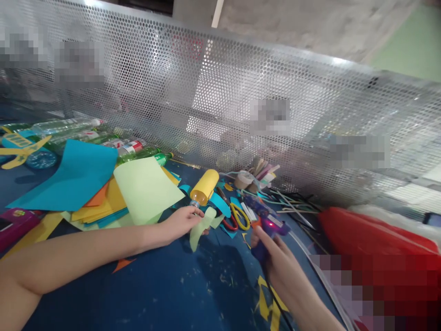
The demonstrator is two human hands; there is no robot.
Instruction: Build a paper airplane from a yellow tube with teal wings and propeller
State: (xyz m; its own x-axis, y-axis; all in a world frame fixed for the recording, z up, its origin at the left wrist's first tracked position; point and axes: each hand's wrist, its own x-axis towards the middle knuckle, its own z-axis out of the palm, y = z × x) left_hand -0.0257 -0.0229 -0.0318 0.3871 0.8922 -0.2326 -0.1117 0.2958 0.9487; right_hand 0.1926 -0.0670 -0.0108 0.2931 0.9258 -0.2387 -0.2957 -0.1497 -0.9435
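Strip (200,230): pale green paper, pinched at its upper end by the left hand (181,222) and hanging bent just above the table (165,289), right beside the bottle's mouth.
Bottle (206,186): lies on its side, wrapped in yellow paper, mouth toward the left hand.
Left hand: thumb and fingers closed on the strip, arm stretched across the table.
Right hand (280,266): wrapped round the purple glue gun (268,228), forefinger laid along it, nozzle pointing away towards the scissors (239,217).
Handling, strip: likely very light and limp; it creases and tears easily, so a fingertip pinch near one end suits it, with the rest hanging free.
Handling, bottle: probably light and apt to roll; the wrapped middle gives the firmest hold.
Handling, gun: rigid, its tip probably hot; hold by the handle only, and mind the cord (275,305) trailing back.
Edges: the perforated screen (206,101) closes the far side; a red thing (361,239) crowds the right; the sheets (144,188) are fanned out on the left.
Open room: the bare blue stretch between the two arms, near the person.
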